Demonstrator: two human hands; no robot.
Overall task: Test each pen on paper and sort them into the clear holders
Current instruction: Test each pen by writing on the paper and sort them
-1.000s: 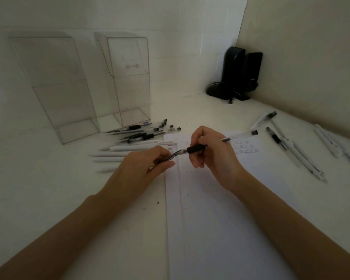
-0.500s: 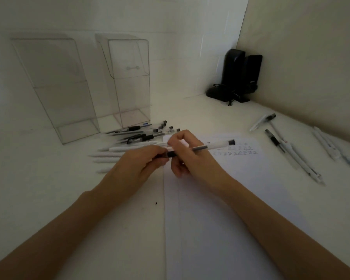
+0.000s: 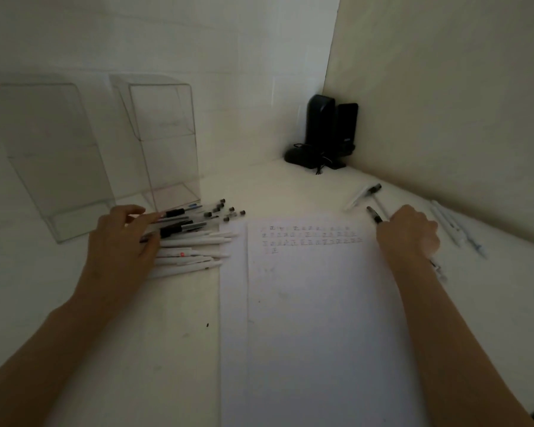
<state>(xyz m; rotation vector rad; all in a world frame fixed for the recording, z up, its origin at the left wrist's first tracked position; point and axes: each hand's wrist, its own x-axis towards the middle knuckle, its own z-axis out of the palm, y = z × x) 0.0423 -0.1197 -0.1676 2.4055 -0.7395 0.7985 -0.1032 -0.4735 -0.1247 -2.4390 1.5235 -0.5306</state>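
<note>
Across the desk, both hands are out among loose pens, none sorted yet.
I read the left hand (image 3: 124,241) as flat and spread on the pen pile (image 3: 195,241) beside the paper (image 3: 315,318), fingertips touching a black-grip pen (image 3: 174,213), likely choosing the next one. The right hand (image 3: 409,234) curls knuckles-up over the side pens (image 3: 447,223); I cannot tell if it grips one. Behind the pile, the clear holders (image 3: 164,149) show no pen inside. The test rows look like 正 repeated; no brand is legible.

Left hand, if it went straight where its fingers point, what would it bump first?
The pile of pens beside it. The left hand points right, and its fingertips seem to be touching them, though depth is unclear.
</note>
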